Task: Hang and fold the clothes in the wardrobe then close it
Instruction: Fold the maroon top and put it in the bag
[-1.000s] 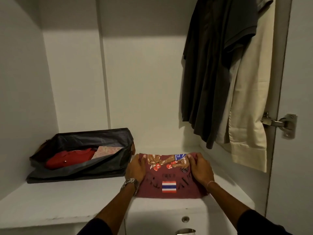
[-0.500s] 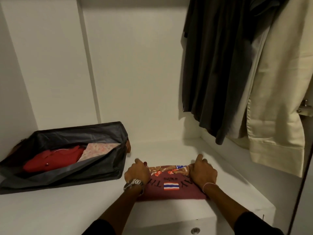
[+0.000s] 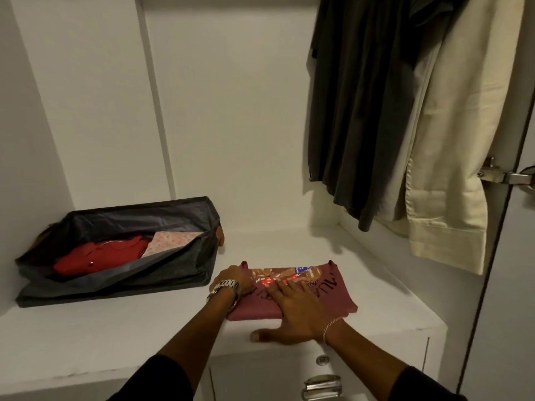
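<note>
A dark shirt (image 3: 362, 105) and a cream garment (image 3: 451, 157) hang at the wardrobe's right, above the white shelf (image 3: 115, 337). At the shelf's left, an open black bag (image 3: 121, 250) holds a red garment (image 3: 98, 253) and a floral cloth (image 3: 170, 240). Near the front edge lies the folded maroon T-shirt (image 3: 289, 293), its lettering unreadable: the left hand (image 3: 233, 280) grips its left edge, fingers curled, while the right hand (image 3: 298, 312) presses it flat, fingers straight and apart.

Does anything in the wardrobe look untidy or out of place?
Mostly tidy. The dark storage bag on the shelf sags open, its front side collapsed. The folded maroon T-shirt lies slightly askew, with its far corners sticking up.
</note>
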